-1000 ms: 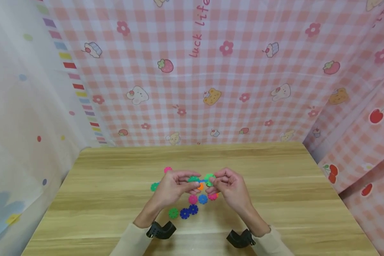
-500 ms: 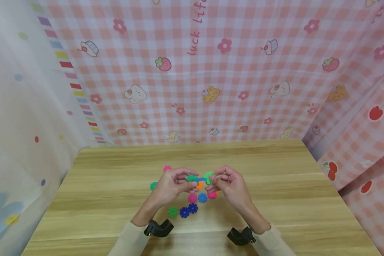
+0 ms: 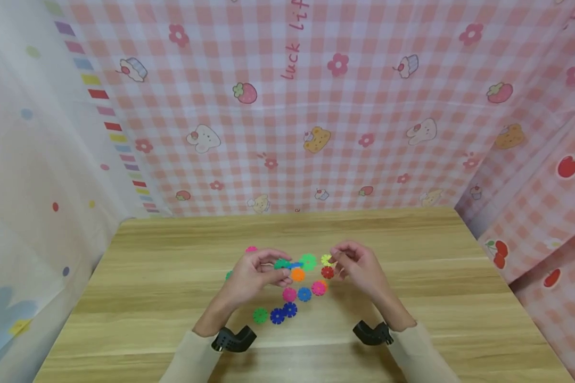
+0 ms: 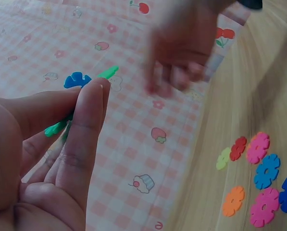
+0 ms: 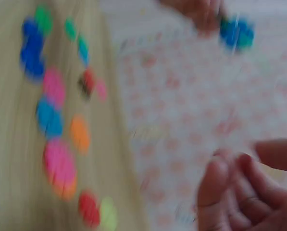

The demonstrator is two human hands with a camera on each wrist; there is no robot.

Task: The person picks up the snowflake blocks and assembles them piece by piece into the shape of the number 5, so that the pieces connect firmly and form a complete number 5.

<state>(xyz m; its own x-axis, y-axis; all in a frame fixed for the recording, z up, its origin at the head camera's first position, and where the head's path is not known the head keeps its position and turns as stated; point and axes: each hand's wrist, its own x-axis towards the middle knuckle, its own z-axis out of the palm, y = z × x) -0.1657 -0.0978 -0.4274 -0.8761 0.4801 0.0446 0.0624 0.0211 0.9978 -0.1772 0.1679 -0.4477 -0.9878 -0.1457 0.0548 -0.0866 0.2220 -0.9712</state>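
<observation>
My left hand [image 3: 251, 275] pinches a small chain of notched plastic snowflake discs between thumb and fingers, raised above the table. The chain joins a dark green disc [image 3: 282, 264], a blue disc [image 4: 77, 80] set edge-on in the head view, and a light green disc [image 3: 309, 261] at its free end. To the right, my right hand [image 3: 362, 270] holds nothing, its fingers loosely bent. It hovers near a yellow disc [image 3: 326, 260] and a red disc [image 3: 327, 272] lying on the table. The right wrist view is blurred.
On the wooden table [image 3: 436, 298] lie several loose discs: an orange one [image 3: 297, 275], pink ones [image 3: 289, 294], a light blue one [image 3: 304, 294], dark blue ones [image 3: 277, 316] and a green one [image 3: 260, 315]. Others lie partly behind the left hand. A checked curtain [image 3: 287, 117] hangs behind.
My right hand has let go of the light green disc and moved right, away from the chain. The left hand still holds the chain, shifted slightly left. Yellow and red discs have come into sight.
</observation>
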